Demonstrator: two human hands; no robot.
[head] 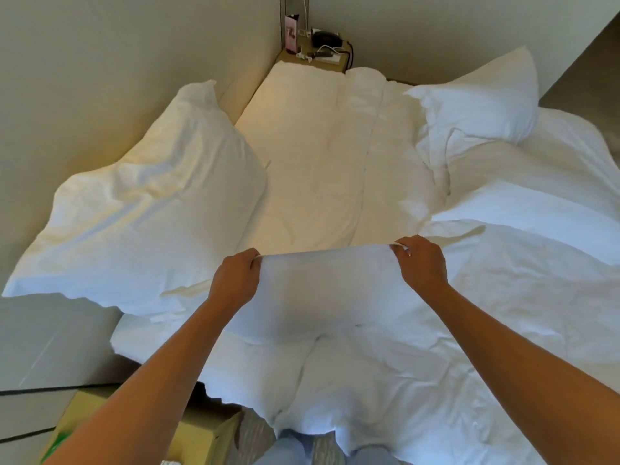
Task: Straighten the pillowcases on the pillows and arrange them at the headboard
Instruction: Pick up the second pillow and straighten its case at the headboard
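Observation:
I hold a white pillow in its pillowcase (322, 317) in front of me, hanging over the near bed edge. My left hand (236, 280) pinches the left end of its upper hem. My right hand (421, 261) pinches the right end, so the hem is stretched taut between them. A second white pillow (151, 223) leans against the beige headboard (84, 95) on the left. A third pillow (476, 102) lies at the far right on the bed, crumpled.
White duvet and sheet (322, 162) cover the bed, bunched on the right (536, 263). A nightstand (315, 55) with a phone, cables and a card stands in the far corner. A cardboard box (188, 437) sits on the floor at the lower left, beside my legs.

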